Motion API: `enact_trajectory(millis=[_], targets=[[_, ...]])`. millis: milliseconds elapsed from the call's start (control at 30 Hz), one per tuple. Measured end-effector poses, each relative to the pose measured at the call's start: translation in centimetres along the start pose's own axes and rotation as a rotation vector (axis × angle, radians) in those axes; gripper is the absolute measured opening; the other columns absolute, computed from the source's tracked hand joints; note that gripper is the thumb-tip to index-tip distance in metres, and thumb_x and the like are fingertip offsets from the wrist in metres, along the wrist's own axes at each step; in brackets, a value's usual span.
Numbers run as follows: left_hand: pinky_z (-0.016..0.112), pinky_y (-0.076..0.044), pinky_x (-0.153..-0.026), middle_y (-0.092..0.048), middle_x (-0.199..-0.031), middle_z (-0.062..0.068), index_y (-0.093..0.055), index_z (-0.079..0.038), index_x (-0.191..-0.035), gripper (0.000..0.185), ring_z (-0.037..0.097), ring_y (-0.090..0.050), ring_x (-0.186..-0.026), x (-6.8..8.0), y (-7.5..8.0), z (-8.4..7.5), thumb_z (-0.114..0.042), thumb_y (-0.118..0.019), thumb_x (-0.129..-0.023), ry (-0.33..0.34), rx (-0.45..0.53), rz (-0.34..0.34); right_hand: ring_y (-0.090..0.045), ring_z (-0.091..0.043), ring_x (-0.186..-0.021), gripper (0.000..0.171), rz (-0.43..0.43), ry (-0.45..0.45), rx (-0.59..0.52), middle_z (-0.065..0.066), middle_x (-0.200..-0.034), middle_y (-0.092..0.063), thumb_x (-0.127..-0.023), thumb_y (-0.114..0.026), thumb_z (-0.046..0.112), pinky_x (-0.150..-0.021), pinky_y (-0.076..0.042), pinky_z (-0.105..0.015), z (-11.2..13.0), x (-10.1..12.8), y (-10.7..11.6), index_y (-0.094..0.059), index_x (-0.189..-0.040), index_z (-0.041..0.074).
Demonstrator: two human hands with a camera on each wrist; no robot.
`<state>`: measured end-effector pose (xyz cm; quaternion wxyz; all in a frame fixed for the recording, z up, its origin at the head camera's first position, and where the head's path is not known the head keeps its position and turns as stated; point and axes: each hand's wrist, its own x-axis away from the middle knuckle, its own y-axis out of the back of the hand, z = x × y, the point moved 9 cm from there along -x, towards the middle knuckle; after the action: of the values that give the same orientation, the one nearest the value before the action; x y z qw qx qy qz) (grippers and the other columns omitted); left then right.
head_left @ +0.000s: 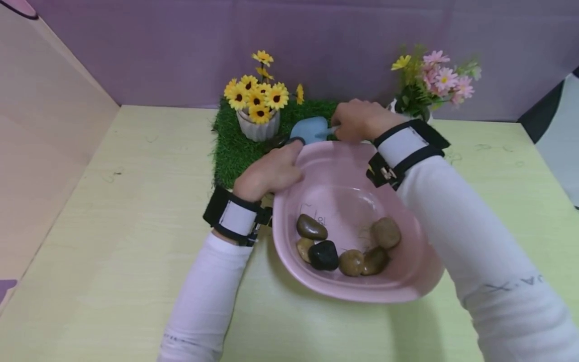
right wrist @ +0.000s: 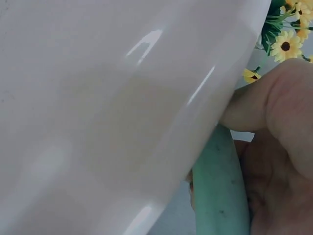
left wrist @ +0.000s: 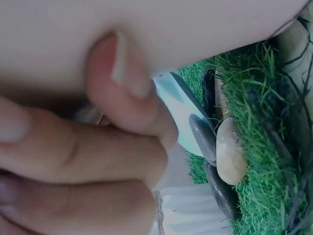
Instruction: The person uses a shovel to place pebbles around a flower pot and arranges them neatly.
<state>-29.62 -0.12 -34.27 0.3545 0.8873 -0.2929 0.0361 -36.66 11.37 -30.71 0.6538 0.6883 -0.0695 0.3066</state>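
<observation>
A pink basin (head_left: pixel 357 295) holds several stones near its front side, among them a black stone (head_left: pixel 323 255) and a brown stone (head_left: pixel 311 227). My left hand (head_left: pixel 271 173) grips the basin's rim at the far left, its thumb (left wrist: pixel 120 83) close against the pink wall. Beyond the far rim, my right hand (head_left: pixel 362 119) holds a small shovel by its green handle (right wrist: pixel 222 191). The shovel's light blue blade (head_left: pixel 309 129) lies over the artificial grass, beside dark stones and a beige stone (left wrist: pixel 231 154). Much of the right hand's grip is hidden behind the basin in the right wrist view.
The mat of artificial grass (head_left: pixel 230 156) lies at the back of the table (head_left: pixel 122 241). On it stands a white pot (head_left: pixel 259 125) of yellow flowers. A vase of pink flowers (head_left: pixel 445 80) stands behind my right wrist. A purple backdrop (head_left: pixel 172 55) rises at the back.
</observation>
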Motion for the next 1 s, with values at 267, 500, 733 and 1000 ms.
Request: enact_trajectory(millis=[267,500,733,1000], targets=[[0.031,-0.060,-0.053,-0.059,-0.102,0.016,-0.042,-0.008,-0.119,0.024,0.025,-0.071,-0.068,0.0,0.0,0.0,-0.007,-0.048,-0.096,-0.007,-0.004,-0.004,-0.036,-0.018,-0.064,0.025,-0.059,0.011,0.040,-0.004,-0.072,-0.041,-0.101,-0.041,0.019,-0.062,-0.033,-0.033,-0.2,0.5,0.7,-0.064,-0.095,0.010],[0.031,-0.060,-0.054,-0.060,-0.105,0.016,-0.042,-0.007,-0.122,0.026,0.025,-0.071,-0.068,0.0,-0.1,0.0,-0.006,-0.048,-0.096,0.016,0.005,0.003,-0.052,-0.027,-0.083,0.040,-0.093,-0.023,0.029,-0.018,-0.114,-0.061,-0.101,-0.038,0.022,-0.070,-0.041,-0.039,-2.5,1.7,2.4,-0.062,-0.129,0.006],[0.030,-0.060,-0.055,-0.060,-0.103,0.016,-0.043,-0.007,-0.121,0.025,0.024,-0.071,-0.068,-0.1,-0.1,-0.1,-0.005,-0.047,-0.097,0.000,-0.004,0.002,-0.056,-0.034,-0.089,0.048,-0.158,-0.051,0.043,-0.027,-0.121,-0.060,-0.101,-0.034,0.024,-0.072,-0.046,-0.041,-6.0,2.9,4.0,-0.055,-0.135,-0.003],[0.030,-0.059,-0.055,-0.059,-0.104,0.017,-0.042,-0.007,-0.128,0.030,0.023,-0.071,-0.067,0.0,0.0,-0.1,-0.005,-0.046,-0.098,0.001,-0.005,0.010,-0.055,-0.038,-0.099,0.051,-0.210,-0.059,0.006,-0.031,-0.128,-0.055,-0.104,-0.035,0.029,-0.078,-0.046,-0.049,-8.6,3.7,4.1,-0.049,-0.138,-0.007]])
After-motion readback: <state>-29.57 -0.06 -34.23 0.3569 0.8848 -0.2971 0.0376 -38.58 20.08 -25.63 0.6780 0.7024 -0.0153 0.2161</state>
